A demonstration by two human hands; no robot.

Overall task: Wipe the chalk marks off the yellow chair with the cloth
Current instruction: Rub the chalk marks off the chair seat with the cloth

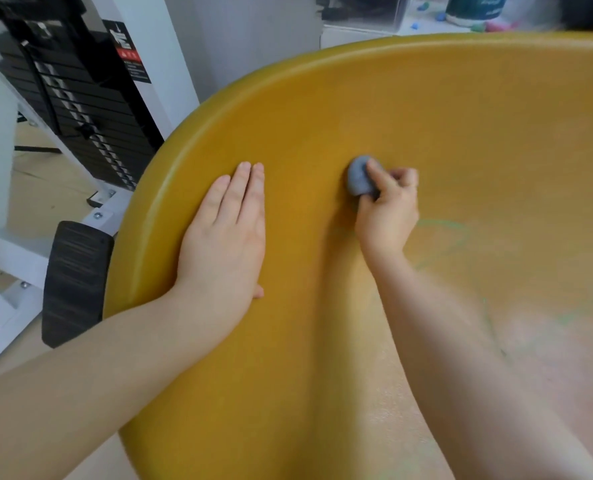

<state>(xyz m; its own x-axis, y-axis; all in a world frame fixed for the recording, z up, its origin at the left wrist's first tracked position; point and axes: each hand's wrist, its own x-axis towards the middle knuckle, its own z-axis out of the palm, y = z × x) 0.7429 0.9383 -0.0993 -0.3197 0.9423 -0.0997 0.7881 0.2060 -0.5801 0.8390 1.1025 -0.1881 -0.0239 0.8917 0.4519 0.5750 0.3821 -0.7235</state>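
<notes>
Yellow chair: the curved shell of the yellow chair (426,116) is seen filling most of the view, its rounded rim running from 12 o'clock round to 7 o'clock.
Left hand: the left hand (224,233) is laid flat on the shell just inside the rim at 9 o'clock, fingers straight and held together, nothing being held.
Right hand: the right hand (388,209) is placed just right of centre, its fingers curled round the cloth, which is pressed to the surface.
Cloth: the grey-blue cloth (359,176) is bunched into a small wad, showing at the 11 o'clock side of the right hand and touching the chair.
Chalk marks: faint green chalk marks (444,230) are seen at 3 to 5 o'clock of the right hand; pale pinkish smears (547,341) may be chalk too, though the blur leaves this uncertain.
Weight machine: a white frame with a black weight stack (80,109) is seen at 10 o'clock, beyond the rim.
Black pad: a black ribbed pad (75,282) is seen at 8 o'clock, beside the chair's rim.
</notes>
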